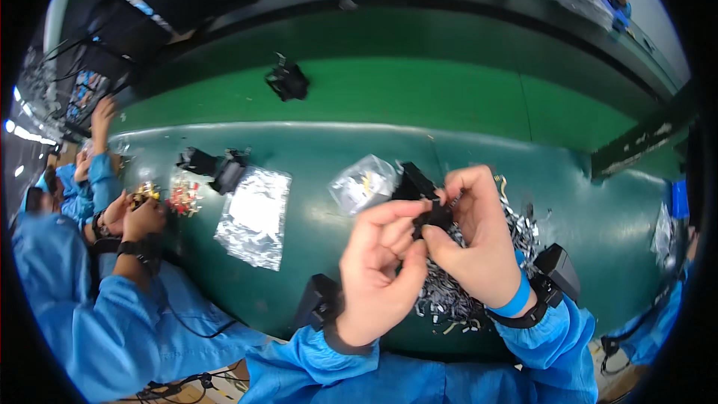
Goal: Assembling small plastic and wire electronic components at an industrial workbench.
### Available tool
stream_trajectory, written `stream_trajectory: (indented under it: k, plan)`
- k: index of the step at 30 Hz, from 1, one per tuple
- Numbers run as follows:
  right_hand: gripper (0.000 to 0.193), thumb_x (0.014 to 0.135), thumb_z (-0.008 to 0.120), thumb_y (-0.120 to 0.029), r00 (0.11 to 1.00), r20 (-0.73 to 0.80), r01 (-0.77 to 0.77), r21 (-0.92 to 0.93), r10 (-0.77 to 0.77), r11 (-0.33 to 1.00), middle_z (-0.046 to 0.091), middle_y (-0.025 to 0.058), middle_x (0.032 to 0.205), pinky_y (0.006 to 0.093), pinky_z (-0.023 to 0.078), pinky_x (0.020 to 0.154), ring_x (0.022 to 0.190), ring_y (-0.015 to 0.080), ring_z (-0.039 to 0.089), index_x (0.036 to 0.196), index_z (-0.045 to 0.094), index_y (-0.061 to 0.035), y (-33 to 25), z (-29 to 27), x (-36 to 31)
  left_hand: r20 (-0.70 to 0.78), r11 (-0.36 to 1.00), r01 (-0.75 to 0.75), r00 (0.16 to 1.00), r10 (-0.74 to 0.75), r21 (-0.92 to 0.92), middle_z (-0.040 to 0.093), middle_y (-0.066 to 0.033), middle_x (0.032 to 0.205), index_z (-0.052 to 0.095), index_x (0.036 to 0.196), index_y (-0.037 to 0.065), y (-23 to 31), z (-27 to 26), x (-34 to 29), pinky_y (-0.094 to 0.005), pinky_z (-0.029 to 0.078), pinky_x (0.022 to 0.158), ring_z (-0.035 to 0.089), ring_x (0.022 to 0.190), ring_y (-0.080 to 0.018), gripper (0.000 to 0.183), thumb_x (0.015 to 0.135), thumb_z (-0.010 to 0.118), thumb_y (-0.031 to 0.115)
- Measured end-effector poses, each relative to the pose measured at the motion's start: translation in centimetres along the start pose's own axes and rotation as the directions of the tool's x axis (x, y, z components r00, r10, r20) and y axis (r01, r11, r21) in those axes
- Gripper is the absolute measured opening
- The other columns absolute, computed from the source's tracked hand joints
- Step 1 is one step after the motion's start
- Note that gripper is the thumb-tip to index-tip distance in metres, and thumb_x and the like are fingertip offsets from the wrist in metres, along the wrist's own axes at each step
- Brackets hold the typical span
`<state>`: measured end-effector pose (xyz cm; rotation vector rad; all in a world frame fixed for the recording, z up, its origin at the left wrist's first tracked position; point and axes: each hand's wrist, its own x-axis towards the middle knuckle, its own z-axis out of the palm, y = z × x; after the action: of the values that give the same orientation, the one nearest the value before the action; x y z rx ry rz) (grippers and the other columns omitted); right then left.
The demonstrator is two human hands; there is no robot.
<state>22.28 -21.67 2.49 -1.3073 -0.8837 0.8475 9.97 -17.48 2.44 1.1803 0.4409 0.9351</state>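
Right now a small black moulded plastic part is being pinched above the near edge of the green workbench, the left hand and right hand both closing fingertips on it. It is looking light, stiff and slightly slick, best gripped by its edges. Below, a heap of thin silvery metal clips is lying, with a clear crinkled plastic bag just beyond

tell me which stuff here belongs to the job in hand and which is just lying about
In use:
left hand
right hand
small black part pinched between both hands
pile of metal pieces under the hands

Lying about:
foil sheet
clear bag
black part on the belt
co-worker's hands with their own small parts
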Motion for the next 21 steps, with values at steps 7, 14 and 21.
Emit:
stream_trajectory:
  k: [7, 14, 21]
  plan:
    - [0.043, 0.078, 0.06, 0.009, 0.992, 0.079, -0.112, 0.168, 0.1, 0.979, 0.044, 0.0038, 0.1, 0.0239, 0.044, 0.071, 0.082, 0.0087, 0.05, 0.112, 0.038, -0.0052, -1.8, -0.5, -0.7, -0.055, 0.977, 0.127, 0.989, -0.138, -0.17, 0.055, -0.0145, 0.127, 0.044, 0.125, -0.001, 2.0, -0.7, 0.8, -0.0256, 0.047, 0.092, 0.056, 0.115, -0.0165, 0.042, 0.086, 0.045, -0.016]
    - [0.038, 0.081, 0.055, 0.003, 0.999, -0.025, 0.04, 0.065, -0.038, 0.997, 0.042, 0.0021, 0.103, 0.0196, 0.039, 0.071, 0.081, 0.0065, 0.045, 0.115, 0.041, -0.0033, -4.6, -2.9, -1.3, -0.221, 0.994, 0.056, 0.972, -0.076, -0.096, 0.057, -0.011, 0.121, 0.043, 0.126, -0.002, 5.9, -4.7, 6.9, -0.0282, 0.048, 0.092, 0.059, 0.105, -0.0132, 0.038, 0.089, 0.051, -0.003]
    - [0.033, 0.082, 0.055, -0.005, 0.989, -0.123, 0.078, -0.014, -0.08, 0.997, 0.042, 0.0005, 0.101, 0.0191, 0.035, 0.07, 0.077, 0.0055, 0.041, 0.113, 0.042, -0.0034, -4.0, -6.2, -3.9, -0.477, 0.978, -0.053, 0.878, -0.052, -0.203, 0.056, -0.009, 0.107, 0.045, 0.125, -0.005, 2.9, -8.2, 12.9, -0.0321, 0.05, 0.092, 0.059, 0.095, -0.0154, 0.039, 0.087, 0.052, -0.004]
